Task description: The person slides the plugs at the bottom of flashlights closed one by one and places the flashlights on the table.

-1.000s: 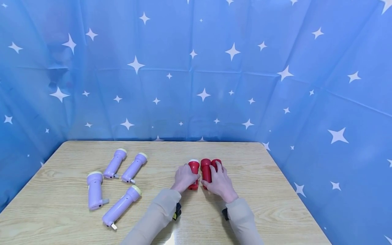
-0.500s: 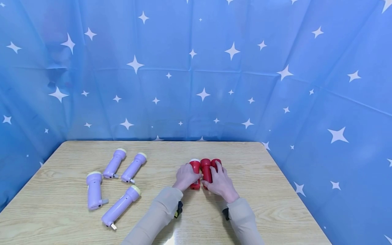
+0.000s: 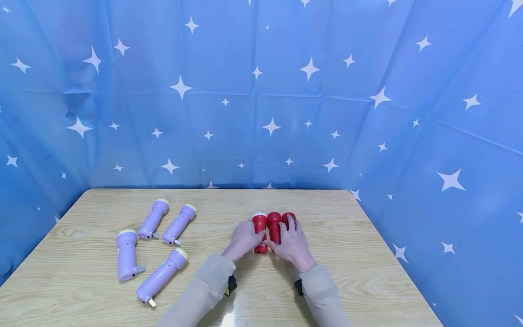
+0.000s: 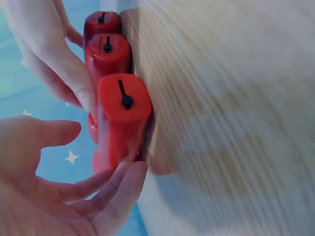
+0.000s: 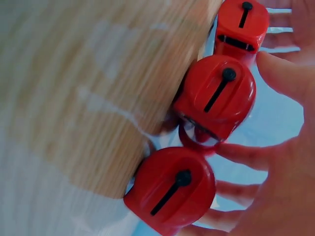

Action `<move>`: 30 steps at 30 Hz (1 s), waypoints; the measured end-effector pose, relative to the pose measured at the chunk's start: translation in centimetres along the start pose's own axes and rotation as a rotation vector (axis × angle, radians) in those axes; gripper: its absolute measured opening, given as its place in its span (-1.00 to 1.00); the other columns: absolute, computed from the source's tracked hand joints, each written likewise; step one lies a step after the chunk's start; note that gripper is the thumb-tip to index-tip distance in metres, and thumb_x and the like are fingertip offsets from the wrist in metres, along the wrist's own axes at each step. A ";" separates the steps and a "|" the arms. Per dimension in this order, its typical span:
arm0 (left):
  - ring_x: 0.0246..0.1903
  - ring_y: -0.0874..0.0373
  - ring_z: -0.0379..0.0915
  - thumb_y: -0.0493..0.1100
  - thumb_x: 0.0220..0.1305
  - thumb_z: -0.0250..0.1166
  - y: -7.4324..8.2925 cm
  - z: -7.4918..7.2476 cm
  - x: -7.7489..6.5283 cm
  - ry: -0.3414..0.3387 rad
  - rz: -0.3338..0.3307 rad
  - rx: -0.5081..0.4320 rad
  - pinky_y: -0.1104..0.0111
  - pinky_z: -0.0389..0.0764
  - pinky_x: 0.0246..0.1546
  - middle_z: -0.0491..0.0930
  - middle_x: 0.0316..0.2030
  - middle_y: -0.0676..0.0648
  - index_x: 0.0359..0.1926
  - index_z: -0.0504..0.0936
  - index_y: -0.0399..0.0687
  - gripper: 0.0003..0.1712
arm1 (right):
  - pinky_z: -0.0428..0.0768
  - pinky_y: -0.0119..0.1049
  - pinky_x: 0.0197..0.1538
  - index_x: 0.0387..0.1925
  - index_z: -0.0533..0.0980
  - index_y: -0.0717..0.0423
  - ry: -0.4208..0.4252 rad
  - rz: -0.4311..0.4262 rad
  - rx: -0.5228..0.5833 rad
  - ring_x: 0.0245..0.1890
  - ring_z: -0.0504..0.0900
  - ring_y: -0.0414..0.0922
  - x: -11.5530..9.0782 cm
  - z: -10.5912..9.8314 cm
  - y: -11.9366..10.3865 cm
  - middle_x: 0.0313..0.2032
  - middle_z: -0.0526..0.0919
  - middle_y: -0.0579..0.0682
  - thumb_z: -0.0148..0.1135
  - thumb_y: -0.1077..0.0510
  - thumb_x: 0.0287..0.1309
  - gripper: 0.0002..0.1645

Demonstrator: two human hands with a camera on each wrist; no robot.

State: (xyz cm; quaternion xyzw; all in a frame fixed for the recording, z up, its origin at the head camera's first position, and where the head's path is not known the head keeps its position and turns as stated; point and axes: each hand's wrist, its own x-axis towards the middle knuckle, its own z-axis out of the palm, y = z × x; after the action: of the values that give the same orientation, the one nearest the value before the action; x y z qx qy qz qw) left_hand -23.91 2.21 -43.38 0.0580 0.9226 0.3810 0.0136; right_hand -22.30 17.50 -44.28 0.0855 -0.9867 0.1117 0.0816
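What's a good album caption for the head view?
Left hand and right hand at three red flashlights, four lavender flashlights lying leftward.

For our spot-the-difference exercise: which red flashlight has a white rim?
The leftmost red flashlight, by the left hand; the middle one and rightmost one show red heads.
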 end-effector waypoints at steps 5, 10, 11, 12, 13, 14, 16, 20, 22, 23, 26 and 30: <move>-0.70 0.15 0.31 -0.12 0.17 0.29 0.1 -1.1 -1.2 -0.031 0.026 0.009 0.43 0.29 -0.65 0.44 -0.60 -0.08 -0.25 0.52 -0.32 -0.70 | 0.41 0.23 0.17 0.21 0.33 0.25 -0.012 0.015 0.026 0.29 0.21 0.32 0.1 -0.1 -0.7 0.28 0.25 0.30 0.33 -0.22 -0.05 -0.09; -0.59 0.12 0.38 -0.08 0.15 0.31 -0.3 -2.1 -2.4 -0.035 0.033 0.087 0.38 0.40 -0.59 0.55 -0.44 -0.15 -0.10 0.53 -0.35 -0.57 | 0.36 0.25 0.21 0.25 0.31 0.20 -0.042 0.024 0.048 0.31 0.17 0.32 0.1 0.0 -1.1 0.29 0.25 0.28 0.34 -0.23 -0.04 -0.08; -0.56 0.11 0.39 -0.08 0.14 0.31 -0.5 -2.3 -2.7 -0.030 0.040 0.110 0.37 0.42 -0.57 0.56 -0.41 -0.16 -0.09 0.54 -0.35 -0.56 | 0.35 0.25 0.22 0.25 0.31 0.19 -0.046 0.029 0.050 0.31 0.17 0.32 0.0 0.0 -1.1 0.29 0.25 0.28 0.34 -0.23 -0.03 -0.08; -0.53 0.11 0.41 -0.08 0.14 0.31 -0.8 -2.6 -2.9 -0.021 0.050 0.139 0.36 0.43 -0.55 0.58 -0.38 -0.17 -0.10 0.54 -0.34 -0.57 | 0.35 0.25 0.22 0.25 0.32 0.19 -0.047 0.032 0.054 0.31 0.16 0.32 0.0 0.1 -1.1 0.29 0.25 0.27 0.34 -0.22 -0.03 -0.09; -0.52 0.11 0.43 -0.07 0.14 0.31 -1.0 -2.8 -3.2 -0.016 0.051 0.156 0.34 0.45 -0.54 0.60 -0.35 -0.18 -0.09 0.55 -0.33 -0.57 | 0.35 0.25 0.22 0.24 0.32 0.19 -0.047 0.033 0.057 0.31 0.16 0.31 0.0 0.1 -1.1 0.28 0.26 0.27 0.35 -0.22 -0.04 -0.10; -0.50 0.08 0.47 -0.07 0.14 0.31 -1.2 -3.0 -3.5 -0.008 0.053 0.170 0.32 0.48 -0.52 0.61 -0.33 -0.19 -0.09 0.55 -0.32 -0.58 | 0.34 0.25 0.22 0.24 0.33 0.18 -0.048 0.034 0.058 0.31 0.16 0.31 0.0 0.1 -1.1 0.27 0.27 0.27 0.35 -0.21 -0.04 -0.10; -0.43 0.02 0.52 -0.07 0.14 0.30 -1.6 -3.5 -4.0 0.010 0.047 0.195 0.25 0.53 -0.47 0.62 -0.26 -0.21 -0.07 0.55 -0.29 -0.58 | 0.34 0.24 0.22 0.23 0.33 0.18 -0.052 0.034 0.055 0.31 0.16 0.30 0.0 0.1 -1.1 0.26 0.28 0.26 0.34 -0.21 -0.04 -0.12; -0.27 -0.12 0.59 -0.07 0.14 0.31 -2.5 -5.1 -4.9 0.059 0.056 0.243 0.11 0.60 -0.33 0.61 -0.16 -0.27 -0.02 0.52 -0.28 -0.54 | 0.34 0.23 0.23 0.23 0.33 0.17 -0.065 0.032 0.044 0.31 0.17 0.29 -0.1 0.1 -1.2 0.25 0.31 0.26 0.33 -0.22 -0.02 -0.12; -0.26 -0.16 0.58 -0.08 0.14 0.31 -3.0 -6.2 -5.4 0.083 0.064 0.263 0.08 0.60 -0.32 0.60 -0.16 -0.30 0.01 0.51 -0.30 -0.52 | 0.33 0.23 0.23 0.24 0.32 0.17 -0.073 0.035 0.046 0.31 0.17 0.29 0.0 0.1 -1.2 0.25 0.31 0.25 0.33 -0.22 -0.02 -0.12; -0.26 -0.18 0.59 -0.09 0.14 0.31 -3.3 -6.7 -5.7 0.101 0.076 0.274 0.07 0.61 -0.32 0.60 -0.16 -0.31 0.01 0.50 -0.31 -0.52 | 0.33 0.23 0.24 0.24 0.32 0.17 -0.076 0.035 0.047 0.31 0.17 0.29 0.0 0.1 -1.2 0.25 0.31 0.25 0.33 -0.22 -0.03 -0.12; -0.31 -0.19 0.58 -0.10 0.12 0.31 -4.4 -8.5 -6.7 0.143 0.088 0.316 0.07 0.60 -0.38 0.59 -0.18 -0.33 0.00 0.49 -0.32 -0.51 | 0.31 0.24 0.25 0.26 0.31 0.17 -0.084 0.040 0.052 0.32 0.15 0.29 0.0 0.1 -1.2 0.25 0.30 0.26 0.34 -0.21 -0.03 -0.10; -0.29 -0.23 0.58 -0.10 0.10 0.32 -6.3 -10.7 -7.9 0.160 0.071 0.353 0.04 0.59 -0.37 0.58 -0.15 -0.37 0.04 0.47 -0.38 -0.44 | 0.31 0.24 0.24 0.26 0.31 0.18 -0.082 0.041 0.050 0.32 0.16 0.30 0.0 -0.1 -1.2 0.25 0.31 0.26 0.36 -0.20 -0.05 -0.09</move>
State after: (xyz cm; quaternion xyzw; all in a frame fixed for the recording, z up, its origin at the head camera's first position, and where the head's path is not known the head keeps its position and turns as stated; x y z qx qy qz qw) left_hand -17.40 -10.66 -40.37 0.0616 0.9706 0.2172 -0.0837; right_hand -22.05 16.37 -43.98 0.0720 -0.9876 0.1343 0.0365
